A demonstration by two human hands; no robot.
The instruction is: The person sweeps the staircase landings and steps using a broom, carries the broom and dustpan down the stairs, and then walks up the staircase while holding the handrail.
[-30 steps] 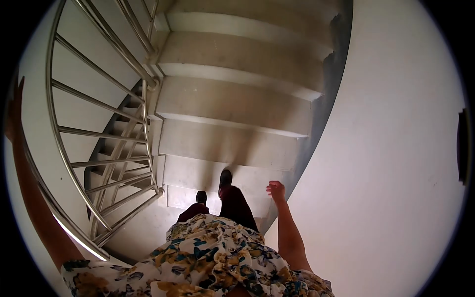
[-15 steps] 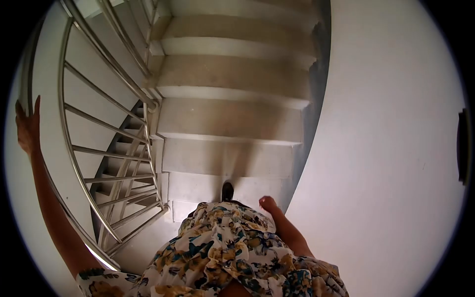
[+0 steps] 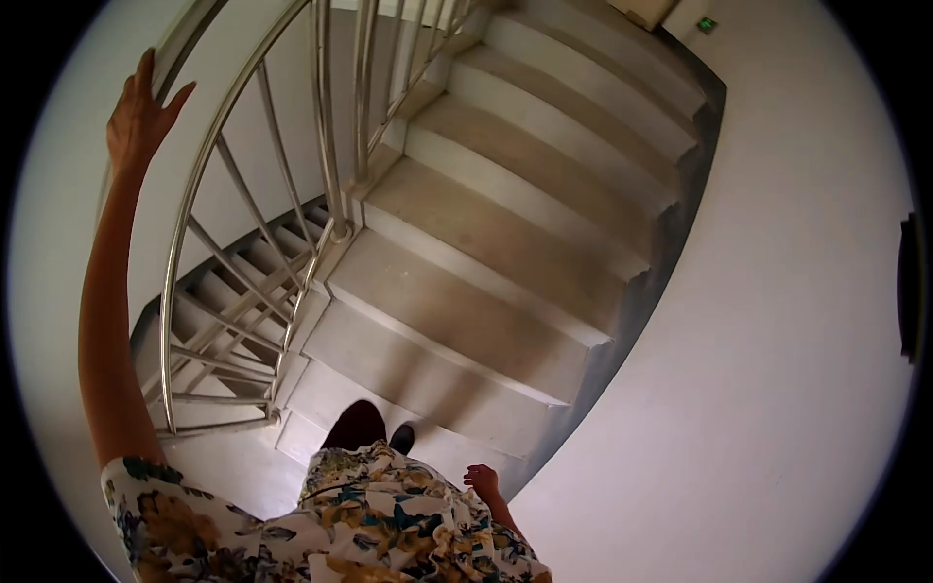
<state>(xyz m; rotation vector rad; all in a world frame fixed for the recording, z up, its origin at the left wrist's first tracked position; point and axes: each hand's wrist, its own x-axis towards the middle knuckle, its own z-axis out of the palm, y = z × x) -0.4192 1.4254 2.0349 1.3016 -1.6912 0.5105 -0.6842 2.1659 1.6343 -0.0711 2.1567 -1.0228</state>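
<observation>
My left hand [image 3: 136, 121] is at the upper left on the metal handrail [image 3: 187, 44], its fingers along one side and the thumb spread to the other. Low in the view, beside the wall, hangs my right hand [image 3: 482, 478], with loosely bent fingers slightly apart and nothing visible in it. Between the arms show a floral top [image 3: 408, 515], a dark-clad knee [image 3: 356, 426] and the tip of a dark shoe [image 3: 401, 438] on a step. Pale stairs [image 3: 486, 243] with worn brownish treads stretch ahead to the upper right.
Metal railing bars [image 3: 248, 194] line the left side, with another flight [image 3: 228, 291] lower behind them. A white wall [image 3: 739, 369] with a dark grey skirting [image 3: 671, 262] bounds the right. A small green sign [image 3: 707, 25] and a tan box-like object [image 3: 643, 10] appear at the top.
My view has turned left, so the stairs now slant to the upper right. The left hand is higher in view along the handrail. A knee has come up, and the right hand's fingers look looser.
</observation>
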